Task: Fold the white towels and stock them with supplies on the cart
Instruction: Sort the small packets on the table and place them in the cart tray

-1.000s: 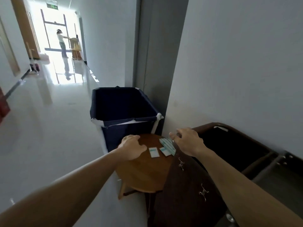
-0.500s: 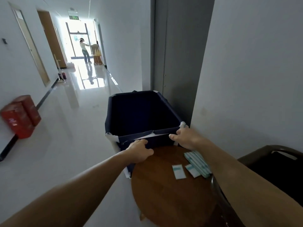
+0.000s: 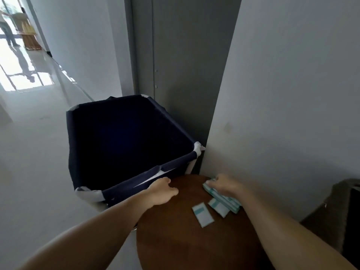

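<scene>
The right hand (image 3: pixel 224 185) lies on the far end of a stack of packets (image 3: pixel 226 201), its fingers bent over that end in what looks like a grasp. The stack sits on the right side of a round wooden table (image 3: pixel 175 242), and two loose packets (image 3: pixel 203 214) lie flat just beside it, on its near-left side. Further left, the left hand (image 3: pixel 162 191) rests at the table's far edge, thumb on the wood. Its fingers drop out of sight toward the near rim of a navy fabric bin (image 3: pixel 89 145), so I cannot tell what they hold. The bin stands open just beyond the table, against a grey door (image 3: pixel 181 65). Far down the bright corridor, a person (image 3: pixel 5 30) stands at another piece of furniture. No white towel is visible, so this looks like the supplies step: gathering packets. The next move probably calls for a firm hold on the whole stack so none slide off, then collecting the two strays.
</scene>
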Tool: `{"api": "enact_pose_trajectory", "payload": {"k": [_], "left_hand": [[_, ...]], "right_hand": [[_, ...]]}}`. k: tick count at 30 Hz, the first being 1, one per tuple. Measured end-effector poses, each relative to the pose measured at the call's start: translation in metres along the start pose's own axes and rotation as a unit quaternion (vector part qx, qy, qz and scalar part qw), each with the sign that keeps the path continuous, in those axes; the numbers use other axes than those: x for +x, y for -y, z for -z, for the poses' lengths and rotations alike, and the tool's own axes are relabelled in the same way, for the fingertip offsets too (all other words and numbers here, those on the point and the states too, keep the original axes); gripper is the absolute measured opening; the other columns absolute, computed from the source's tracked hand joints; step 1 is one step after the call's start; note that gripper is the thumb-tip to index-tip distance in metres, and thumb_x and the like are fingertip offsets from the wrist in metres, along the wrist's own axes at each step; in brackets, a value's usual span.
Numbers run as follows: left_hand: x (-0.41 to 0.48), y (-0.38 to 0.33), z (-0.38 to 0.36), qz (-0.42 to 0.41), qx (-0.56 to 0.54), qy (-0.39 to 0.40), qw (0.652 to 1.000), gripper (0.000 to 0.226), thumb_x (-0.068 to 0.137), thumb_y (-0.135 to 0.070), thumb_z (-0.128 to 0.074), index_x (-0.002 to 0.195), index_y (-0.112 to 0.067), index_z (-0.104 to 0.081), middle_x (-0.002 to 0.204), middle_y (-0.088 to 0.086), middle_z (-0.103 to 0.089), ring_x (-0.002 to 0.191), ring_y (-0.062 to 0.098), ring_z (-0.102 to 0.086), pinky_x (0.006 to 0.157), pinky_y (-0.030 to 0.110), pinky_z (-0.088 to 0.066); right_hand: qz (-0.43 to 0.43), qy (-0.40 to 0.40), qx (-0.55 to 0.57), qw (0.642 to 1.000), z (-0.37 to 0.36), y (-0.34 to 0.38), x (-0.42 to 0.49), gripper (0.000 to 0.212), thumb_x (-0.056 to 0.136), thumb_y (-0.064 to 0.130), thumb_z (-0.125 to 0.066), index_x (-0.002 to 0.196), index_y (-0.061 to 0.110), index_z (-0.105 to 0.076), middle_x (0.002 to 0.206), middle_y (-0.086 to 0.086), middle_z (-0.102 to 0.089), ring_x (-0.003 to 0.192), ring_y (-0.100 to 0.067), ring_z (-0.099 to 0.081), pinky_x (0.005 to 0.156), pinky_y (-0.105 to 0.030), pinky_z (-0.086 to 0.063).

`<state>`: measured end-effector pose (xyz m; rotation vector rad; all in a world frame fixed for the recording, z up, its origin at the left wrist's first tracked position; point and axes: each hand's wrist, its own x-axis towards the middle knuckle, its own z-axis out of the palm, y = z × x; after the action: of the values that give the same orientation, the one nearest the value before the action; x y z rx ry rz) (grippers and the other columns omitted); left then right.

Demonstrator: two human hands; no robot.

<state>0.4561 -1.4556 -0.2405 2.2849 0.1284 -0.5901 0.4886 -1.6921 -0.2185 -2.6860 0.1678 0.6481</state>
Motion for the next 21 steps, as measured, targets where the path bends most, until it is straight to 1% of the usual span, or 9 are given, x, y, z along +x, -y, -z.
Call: {"api": "enact_pose_trajectory", "payload": {"k": [1, 3, 7, 9, 10, 12, 15, 17, 21], "left_hand": [[0.014, -0.003, 0.005, -0.005, 0.003, 0.01, 1.0, 0.072, 0.093, -0.036, -0.057, 0.156, -0.017, -0.028, 0.141, 0.004, -0.05, 0.116, 0.016, -0.056, 0.093, 0.027, -0.048], [0.04, -0.008, 0.008, -0.014, 0.009, 0.033, 0.999, 0.071, 0.093, -0.036, -0.056, 0.155, -0.016, -0.028, 0.144, 0.005, -0.048, 0.12, 0.018, -0.054, 0.101, 0.03, -0.046], [0.087, -0.017, -0.017, -0.022, 0.046, 0.101, 0.994, 0.068, 0.096, -0.04, -0.053, 0.155, -0.016, -0.03, 0.153, 0.004, -0.039, 0.135, 0.022, -0.043, 0.099, 0.026, -0.036], [0.111, -0.022, -0.035, -0.02, 0.055, 0.128, 0.99, 0.054, 0.096, -0.04, -0.053, 0.144, -0.016, -0.047, 0.139, 0.001, -0.052, 0.123, 0.02, -0.053, 0.092, 0.026, -0.041], [0.122, -0.024, -0.045, -0.018, 0.046, 0.134, 0.99, 0.039, 0.095, -0.04, -0.054, 0.128, -0.02, -0.06, 0.123, -0.003, -0.06, 0.108, 0.016, -0.059, 0.085, 0.026, -0.046], [0.143, -0.027, -0.062, -0.007, 0.03, 0.132, 0.991, 0.01, 0.094, -0.039, -0.056, 0.09, -0.034, -0.063, 0.094, -0.012, -0.062, 0.082, 0.004, -0.059, 0.064, 0.019, -0.047], [0.173, -0.029, -0.083, 0.011, 0.018, 0.137, 0.99, 0.02, 0.092, -0.037, -0.06, 0.072, -0.036, -0.063, 0.081, -0.015, -0.064, 0.071, 0.001, -0.061, 0.045, 0.011, -0.039], [0.198, -0.025, -0.099, 0.033, 0.005, 0.138, 0.99, 0.017, 0.091, -0.035, -0.061, 0.077, -0.031, -0.068, 0.082, -0.011, -0.066, 0.072, 0.004, -0.063, 0.048, 0.012, -0.041], [0.248, -0.005, -0.132, 0.082, -0.019, 0.154, 0.984, 0.023, 0.096, -0.03, -0.059, 0.111, -0.017, -0.071, 0.1, -0.001, -0.069, 0.087, 0.014, -0.065, 0.07, 0.024, -0.052]], "right_hand": [[-0.016, 0.0, 0.0, 1.0, -0.003, -0.003, 0.006, 0.06, 0.098, 0.052, -0.051, 0.138, 0.008, -0.053, 0.135, -0.013, -0.057, 0.119, -0.028, -0.057, 0.093, -0.033, -0.045], [-0.043, 0.0, 0.005, 0.999, -0.01, -0.011, 0.017, 0.056, 0.099, 0.049, -0.049, 0.137, 0.009, -0.055, 0.138, -0.014, -0.057, 0.121, -0.029, -0.056, 0.093, -0.031, -0.044], [-0.104, 0.011, 0.053, 0.993, -0.033, -0.037, 0.034, 0.055, 0.096, 0.048, -0.054, 0.131, 0.006, -0.059, 0.134, -0.015, -0.06, 0.117, -0.03, -0.059, 0.093, -0.03, -0.05], [-0.119, 0.007, 0.066, 0.991, -0.046, -0.052, 0.049, 0.052, 0.096, 0.046, -0.052, 0.129, 0.007, -0.061, 0.135, -0.017, -0.06, 0.119, -0.031, -0.058, 0.093, -0.028, -0.049], [-0.125, 0.005, 0.074, 0.989, -0.052, -0.06, 0.057, 0.049, 0.097, 0.044, -0.051, 0.129, 0.008, -0.062, 0.135, -0.016, -0.06, 0.12, -0.03, -0.058, 0.091, -0.027, -0.046], [-0.137, 0.013, 0.102, 0.985, -0.064, -0.076, 0.077, 0.044, 0.097, 0.042, -0.054, 0.129, 0.013, -0.061, 0.137, -0.013, -0.059, 0.122, -0.028, -0.057, 0.088, -0.024, -0.043], [-0.167, 0.034, 0.128, 0.977, -0.087, -0.095, 0.107, 0.049, 0.093, 0.047, -0.059, 0.131, 0.016, -0.06, 0.138, -0.01, -0.059, 0.123, -0.026, -0.057, 0.091, -0.025, -0.045], [-0.189, 0.042, 0.135, 0.972, -0.105, -0.104, 0.129, 0.054, 0.092, 0.051, -0.059, 0.131, 0.013, -0.057, 0.137, -0.013, -0.059, 0.124, -0.028, -0.057, 0.095, -0.029, -0.047], [-0.211, 0.066, 0.14, 0.965, -0.143, -0.112, 0.165, 0.056, 0.091, 0.051, -0.061, 0.129, 0.01, -0.053, 0.135, -0.016, -0.055, 0.124, -0.032, -0.054, 0.096, -0.033, -0.044]]}}
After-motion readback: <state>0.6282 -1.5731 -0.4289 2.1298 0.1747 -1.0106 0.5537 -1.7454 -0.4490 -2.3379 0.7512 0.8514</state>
